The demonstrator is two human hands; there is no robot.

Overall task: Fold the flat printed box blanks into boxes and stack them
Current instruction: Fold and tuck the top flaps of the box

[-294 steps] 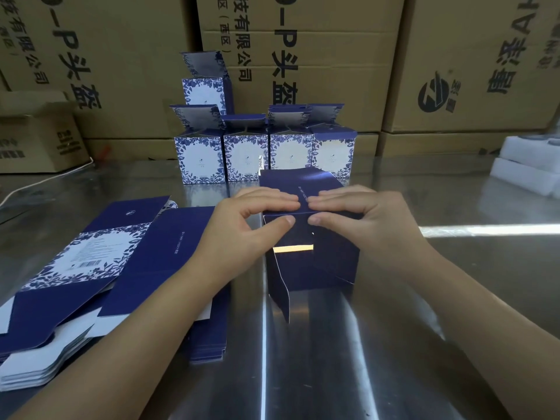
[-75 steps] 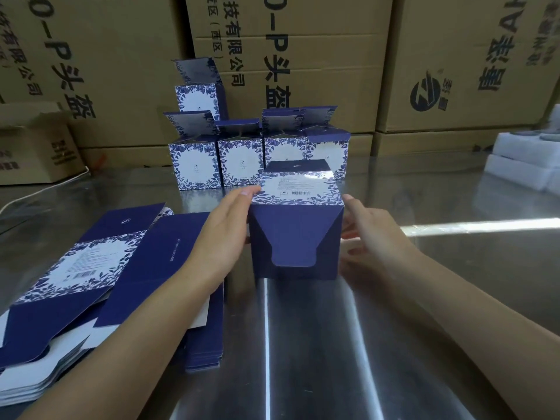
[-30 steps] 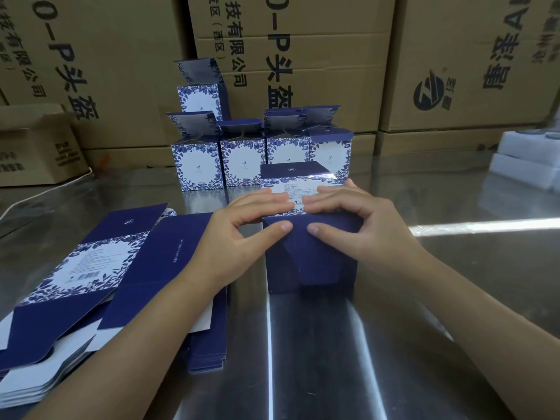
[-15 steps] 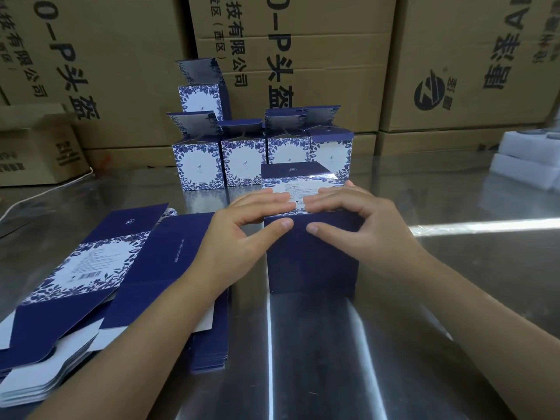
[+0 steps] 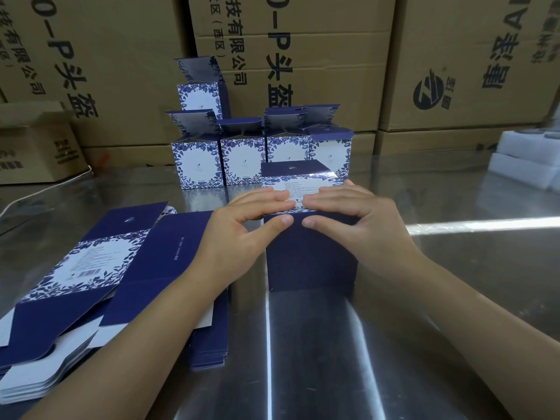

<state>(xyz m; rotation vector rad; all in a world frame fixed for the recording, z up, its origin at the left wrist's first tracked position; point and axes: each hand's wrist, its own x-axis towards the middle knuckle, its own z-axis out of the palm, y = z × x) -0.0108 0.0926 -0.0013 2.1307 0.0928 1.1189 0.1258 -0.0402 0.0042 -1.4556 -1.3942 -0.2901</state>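
1. The left hand (image 5: 242,228) grips the near top edge of the box (image 5: 312,259). Its fingers (image 5: 260,200) lie flat across the printed top panel, and its thumb presses on the dark blue front face just below the edge.
2. The right hand (image 5: 360,221) mirrors it, with fingers over the top panel and the thumb on the front face. The two thumb tips are just apart, and the fingertips nearly meet at the middle of the top.
3. The box stands on the metal table (image 5: 303,374), centred before the person. Its plain dark blue side faces the camera, and a white panel with small text and a blue leaf border faces up. A dark blue flap juts out at its far end.
4. Left of the box, just beside the left forearm, lies a stack of flat blanks (image 5: 91,268). They are dark blue with a leaf-bordered white panel and fan out loosely toward the table's left edge.
5. Behind the box, a row of four folded boxes (image 5: 242,159) stands side by side. A fifth sits on top of the leftmost one. Most have their top flaps standing up.
6. Big brown cartons (image 5: 318,56) with black printed characters are piled along the back of the table. A smaller carton (image 5: 33,147) sits at the far left, with a pale cord (image 5: 45,189) running in front of it.
7. White foam blocks (image 5: 527,156) lie at the table's far right.
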